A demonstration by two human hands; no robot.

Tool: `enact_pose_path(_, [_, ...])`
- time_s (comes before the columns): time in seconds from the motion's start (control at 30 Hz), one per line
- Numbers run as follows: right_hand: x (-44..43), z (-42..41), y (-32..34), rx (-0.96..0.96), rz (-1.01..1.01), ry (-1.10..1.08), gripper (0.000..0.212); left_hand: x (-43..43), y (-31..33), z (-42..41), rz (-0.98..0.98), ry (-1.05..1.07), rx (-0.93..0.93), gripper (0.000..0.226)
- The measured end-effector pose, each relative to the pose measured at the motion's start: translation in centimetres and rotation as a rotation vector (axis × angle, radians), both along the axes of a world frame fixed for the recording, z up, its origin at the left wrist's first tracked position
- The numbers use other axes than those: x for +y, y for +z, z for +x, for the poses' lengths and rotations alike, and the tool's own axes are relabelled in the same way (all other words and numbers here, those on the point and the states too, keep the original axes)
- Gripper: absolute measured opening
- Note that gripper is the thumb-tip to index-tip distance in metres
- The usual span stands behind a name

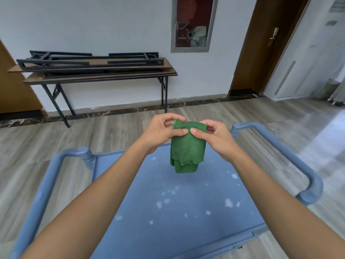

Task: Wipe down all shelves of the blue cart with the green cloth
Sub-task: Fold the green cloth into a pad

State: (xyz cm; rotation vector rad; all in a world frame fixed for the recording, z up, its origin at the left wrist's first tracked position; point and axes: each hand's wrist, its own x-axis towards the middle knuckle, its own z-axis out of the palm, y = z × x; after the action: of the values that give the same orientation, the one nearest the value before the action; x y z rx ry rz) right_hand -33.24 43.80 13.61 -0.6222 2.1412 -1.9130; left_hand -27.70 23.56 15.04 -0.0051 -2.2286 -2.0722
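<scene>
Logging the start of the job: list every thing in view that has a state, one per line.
green cloth: folded, held up above the cart, hanging clear of the shelf
left hand: fingers pinching the cloth's top edge
right hand: fingers pinching the cloth's top edge
blue cart: top shelf speckled with white spots, unwiped
brown door: closed
folding table: standing, folded tables stacked on top

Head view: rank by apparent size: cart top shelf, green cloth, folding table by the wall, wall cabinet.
1. cart top shelf
2. folding table
3. Wall cabinet and green cloth look alike; unranked.
The table and cabinet stand farther away, so they appear smaller.
</scene>
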Motion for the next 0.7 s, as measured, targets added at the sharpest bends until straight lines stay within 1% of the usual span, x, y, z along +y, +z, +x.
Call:
enact_pose_path(0.17, [9.5,-3.6,-0.7,0.007,0.19,0.098,0.024,8.7,-1.3,-3.2,-0.103,-0.047,-0.086,0.031])
enact_pose_path(0.27, [15.3,-5.5,-1.1,0.02,0.299,0.214,0.024,14.0,-2.6,-4.9,-0.165,-0.053,-0.127,0.029])
enact_pose_path(0.4, [20.0,-7.6,-1.7,0.004,0.369,0.332,0.02,18.8,-4.7,-6.5,-0.15,-0.017,-0.174,0.03])
enact_pose_path(0.6, [23.6,-12.4,-4.0,-0.009,0.443,0.326,0.015,23.4,-7.9,-10.2,-0.135,0.055,-0.201,0.03])
enact_pose_path(0.7, [24.5,-14.9,-4.8,0.026,0.526,0.283,0.015,24.5,-9.3,-12.7,-0.128,0.084,-0.203,0.029])
